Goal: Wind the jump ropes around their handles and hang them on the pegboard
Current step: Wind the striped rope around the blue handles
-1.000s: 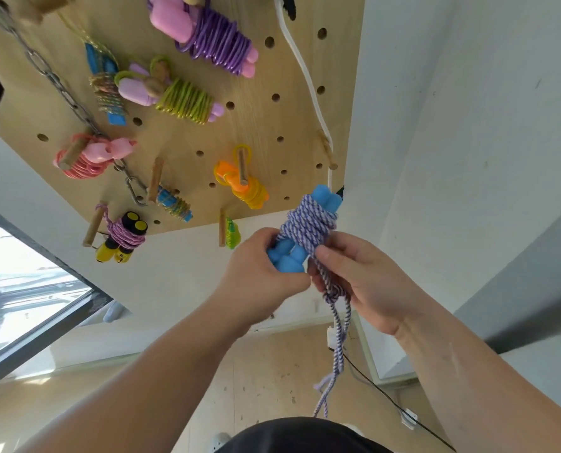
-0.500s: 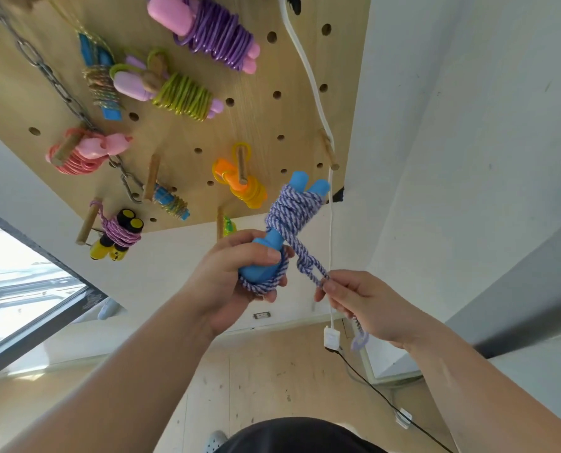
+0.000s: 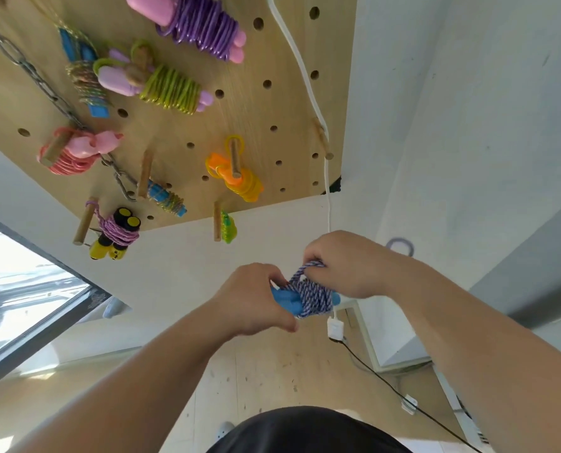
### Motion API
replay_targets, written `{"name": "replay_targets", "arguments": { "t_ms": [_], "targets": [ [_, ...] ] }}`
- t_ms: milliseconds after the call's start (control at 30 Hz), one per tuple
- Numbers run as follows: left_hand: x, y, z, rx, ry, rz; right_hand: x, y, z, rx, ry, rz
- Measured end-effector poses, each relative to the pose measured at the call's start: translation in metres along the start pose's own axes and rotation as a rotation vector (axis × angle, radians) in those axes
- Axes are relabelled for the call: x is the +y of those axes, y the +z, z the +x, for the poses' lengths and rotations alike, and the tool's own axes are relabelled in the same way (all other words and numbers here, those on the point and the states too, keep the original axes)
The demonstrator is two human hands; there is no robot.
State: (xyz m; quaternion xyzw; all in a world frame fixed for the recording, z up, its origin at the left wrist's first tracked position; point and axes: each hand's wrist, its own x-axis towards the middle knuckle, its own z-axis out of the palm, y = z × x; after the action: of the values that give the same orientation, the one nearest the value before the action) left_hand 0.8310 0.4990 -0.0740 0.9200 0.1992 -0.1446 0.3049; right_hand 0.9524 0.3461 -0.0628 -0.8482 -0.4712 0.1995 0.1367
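Note:
I hold a jump rope with blue handles (image 3: pixel 287 300) below the wooden pegboard (image 3: pixel 181 125). Its purple-and-white twisted cord (image 3: pixel 315 297) is wound round the handles in a thick bundle. My left hand (image 3: pixel 253 299) grips the handles at their left end. My right hand (image 3: pixel 347 263) pinches a strand of the cord above the bundle, and a loop of cord (image 3: pixel 400 245) pokes out behind that wrist. Several wound ropes hang on pegs above, among them an orange one (image 3: pixel 236 178) and a purple one (image 3: pixel 204 27).
A bare wooden peg (image 3: pixel 323 138) sticks out near the board's right edge, beside a white cable (image 3: pixel 308 86) that runs down to a plug (image 3: pixel 334 328). A metal chain (image 3: pixel 37 80) crosses the board's left side. A white wall corner stands on the right, a window at lower left.
The bundle has come down and turned from upright to lying sideways. My right hand has risen from below the bundle to above it, drawing the hanging cord up over the handles.

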Motion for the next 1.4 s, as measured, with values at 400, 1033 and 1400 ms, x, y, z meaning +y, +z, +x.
{"name": "replay_targets", "arguments": {
  "t_ms": [400,1033,1400],
  "targets": [
    [0.002,-0.012,0.003,0.025,-0.128,-1.126,0.004,0.066,-0.047,0.451,-0.013,0.773],
    [0.007,0.01,-0.01,-0.518,-0.069,-0.689,0.046,-0.014,-0.016,-0.241,-0.051,0.198],
    [0.004,0.007,0.017,-0.088,-0.302,-1.01,0.002,0.039,-0.018,0.418,-0.031,0.267]
  ]
}}
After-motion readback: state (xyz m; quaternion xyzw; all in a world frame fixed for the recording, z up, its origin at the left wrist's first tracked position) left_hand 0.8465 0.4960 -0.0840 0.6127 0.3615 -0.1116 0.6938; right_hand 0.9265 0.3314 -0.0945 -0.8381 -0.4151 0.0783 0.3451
